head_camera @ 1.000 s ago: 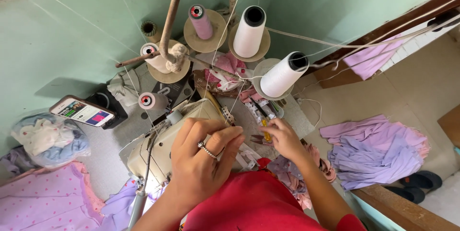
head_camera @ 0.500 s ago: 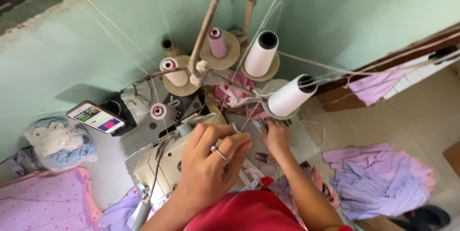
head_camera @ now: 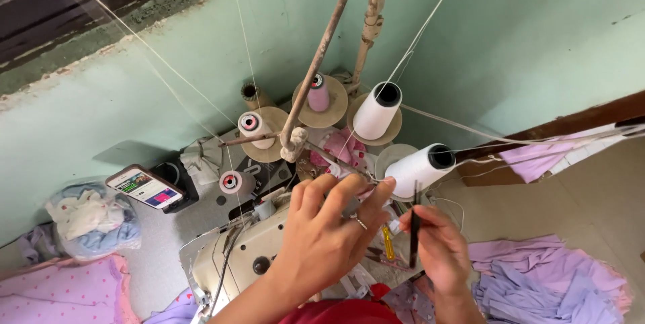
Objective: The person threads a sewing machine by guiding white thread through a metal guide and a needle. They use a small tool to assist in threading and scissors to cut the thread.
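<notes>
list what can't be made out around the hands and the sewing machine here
- Head view: what the left hand pinches; its fingers cover it.
- Sewing machine needle area: hidden behind the left hand.
- Dark thin tool in the right hand: too slim to identify.
- Phone screen: too small to read.

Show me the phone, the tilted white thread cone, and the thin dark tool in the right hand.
phone point(head_camera: 146, 187), head view, middle of its lit screen.
tilted white thread cone point(head_camera: 418, 171), head view, its white side.
thin dark tool point(head_camera: 414, 230), head view, mid-shaft.
</notes>
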